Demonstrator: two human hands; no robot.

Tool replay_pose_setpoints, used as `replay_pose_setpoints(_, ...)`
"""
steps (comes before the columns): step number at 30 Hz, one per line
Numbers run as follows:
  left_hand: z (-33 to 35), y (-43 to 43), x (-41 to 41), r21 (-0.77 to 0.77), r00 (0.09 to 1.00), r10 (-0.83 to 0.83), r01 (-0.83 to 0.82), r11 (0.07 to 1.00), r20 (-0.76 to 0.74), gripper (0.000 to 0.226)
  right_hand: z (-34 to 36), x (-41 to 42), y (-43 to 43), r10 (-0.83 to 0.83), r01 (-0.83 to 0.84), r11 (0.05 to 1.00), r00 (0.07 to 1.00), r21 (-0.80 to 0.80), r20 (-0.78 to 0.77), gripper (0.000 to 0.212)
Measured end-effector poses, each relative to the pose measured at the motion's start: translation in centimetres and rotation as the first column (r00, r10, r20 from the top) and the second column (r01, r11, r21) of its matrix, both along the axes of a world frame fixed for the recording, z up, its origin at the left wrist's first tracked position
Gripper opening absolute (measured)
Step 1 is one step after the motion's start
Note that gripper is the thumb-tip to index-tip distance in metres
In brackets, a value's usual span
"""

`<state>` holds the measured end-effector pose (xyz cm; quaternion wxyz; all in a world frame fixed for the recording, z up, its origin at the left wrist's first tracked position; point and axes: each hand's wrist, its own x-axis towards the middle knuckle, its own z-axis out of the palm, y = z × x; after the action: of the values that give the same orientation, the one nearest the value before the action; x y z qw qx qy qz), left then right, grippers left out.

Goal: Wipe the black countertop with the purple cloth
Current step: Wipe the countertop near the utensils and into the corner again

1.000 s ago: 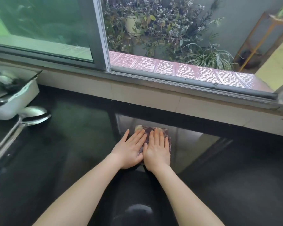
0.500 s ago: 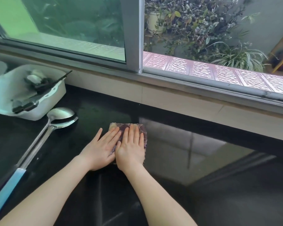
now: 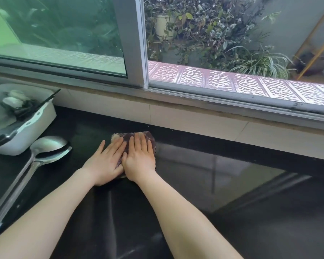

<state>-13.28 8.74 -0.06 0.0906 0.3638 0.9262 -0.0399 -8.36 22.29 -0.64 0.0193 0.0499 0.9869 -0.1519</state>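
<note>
The purple cloth (image 3: 128, 137) lies flat on the glossy black countertop (image 3: 232, 193), close to the tiled wall under the window. Both hands press down on it side by side, fingers straight and pointing at the wall. My left hand (image 3: 105, 161) covers the cloth's left part, with the thumb and palm partly on the bare counter. My right hand (image 3: 139, 159) covers its right part. Only the cloth's far edge and a strip between the hands show.
A large metal ladle (image 3: 47, 146) lies on the counter just left of my left hand, its long handle running to the lower left. A white dish tray (image 3: 36, 118) with utensils stands at the far left. The pale tiled wall (image 3: 194, 118) and window frame bound the counter's back.
Both hands slid the cloth left along the counter toward the ladle, then pushed it farther away, closer to the wall. The view has also turned left.
</note>
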Motion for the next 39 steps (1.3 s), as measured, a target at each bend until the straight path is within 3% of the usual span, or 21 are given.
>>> replay_pose_setpoints(12, 0.6, 5.6, 0.7, -0.043, 0.999, -0.036, 0.036, 0.998, 0.001, 0.08, -0.1, 0.6, 5.1, 0.008, -0.008, 1.0, 1.0, 0.007, 0.018, 0.057)
replay_pose_setpoints(17, 0.8, 13.2, 3.4, 0.024, 0.996, -0.076, 0.075, 0.997, 0.053, 0.061, 0.0, 3.8, 12.0, -0.079, 0.079, 0.997, 0.996, 0.012, 0.043, 0.057)
replay_pose_setpoints(30, 0.7, 36.2, 18.3, 0.144, 0.932, -0.331, 0.311, 0.939, 0.145, 0.06, 0.2, 21.6, 33.0, -0.371, 0.365, 0.924, 0.928, 0.116, 0.041, 0.057)
replay_pose_setpoints(39, 1.6, 49.0, 28.9, 0.192, 0.844, -0.487, 0.451, 0.872, 0.226, 0.066, -0.2, 33.7, 45.9, -0.482, 0.472, 0.871, 0.874, 0.135, 0.055, 0.059)
